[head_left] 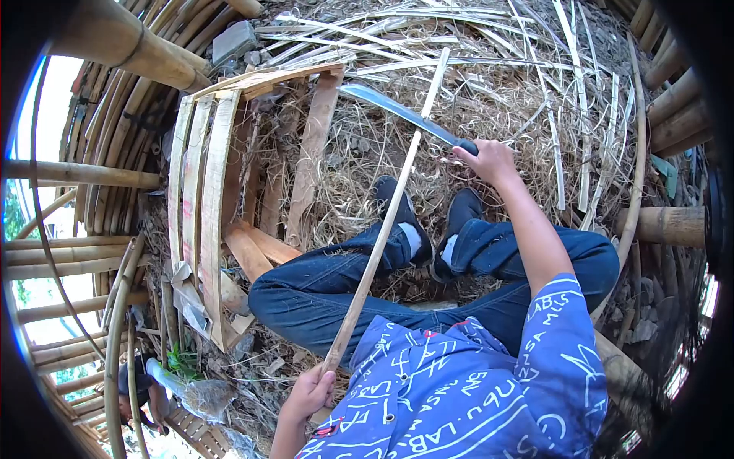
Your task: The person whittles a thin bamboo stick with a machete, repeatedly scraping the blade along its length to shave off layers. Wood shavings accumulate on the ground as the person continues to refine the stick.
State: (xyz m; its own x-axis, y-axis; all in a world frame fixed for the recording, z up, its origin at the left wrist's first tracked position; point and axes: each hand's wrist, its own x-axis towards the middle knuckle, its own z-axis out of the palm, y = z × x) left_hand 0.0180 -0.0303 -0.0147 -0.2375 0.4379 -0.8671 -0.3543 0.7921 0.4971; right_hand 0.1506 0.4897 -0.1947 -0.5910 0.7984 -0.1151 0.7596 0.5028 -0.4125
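Note:
My left hand [310, 392] grips the near end of a long bamboo strip [390, 210] that slants up and away across my knees. My right hand [489, 161] is closed on the dark handle of a long machete [397, 111]. Its blade points up-left and crosses the strip at about [417, 130]. I sit in blue jeans with dark shoes [428, 229] resting on a ground of straw and shavings.
A slatted wooden frame [210, 199] lies tipped on its side to my left. Thick bamboo poles [126, 42] ring the spot. Thin split strips [566, 99] lie scattered on the far ground. A plastic bottle [191, 394] lies at lower left.

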